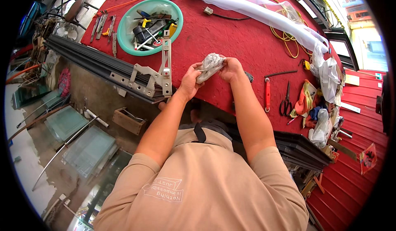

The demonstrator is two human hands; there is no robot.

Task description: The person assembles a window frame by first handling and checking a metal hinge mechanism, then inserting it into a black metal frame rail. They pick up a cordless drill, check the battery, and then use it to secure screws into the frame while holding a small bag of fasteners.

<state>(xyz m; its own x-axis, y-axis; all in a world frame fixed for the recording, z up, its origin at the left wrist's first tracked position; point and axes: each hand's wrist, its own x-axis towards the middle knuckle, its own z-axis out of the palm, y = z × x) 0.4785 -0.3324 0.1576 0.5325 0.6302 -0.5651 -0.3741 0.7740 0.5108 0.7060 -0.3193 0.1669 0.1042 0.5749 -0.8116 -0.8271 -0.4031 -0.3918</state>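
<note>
Between my two hands, over the front edge of the red-covered table (231, 37), is a crumpled clear plastic bag (211, 66) with pale contents I cannot make out. My left hand (190, 82) grips its lower left side, fingers curled round it. At its right end my right hand (232, 70) pinches the plastic. Left of my hands, a metal hinge bracket (166, 66) stands up from a dark window-frame profile (95, 62) lying along the table's edge. A small dark object (249, 77) lies just behind my right wrist, partly hidden.
A mint-green basin (119, 33) of hand tools stands at the back left. Rolled white plastic film (255, 9) and a yellow cord (284, 37) lie at the back right. Nearer right are a red-handled tool (267, 95) and black scissors (286, 103). Glass panes (88, 148) lie on the left floor.
</note>
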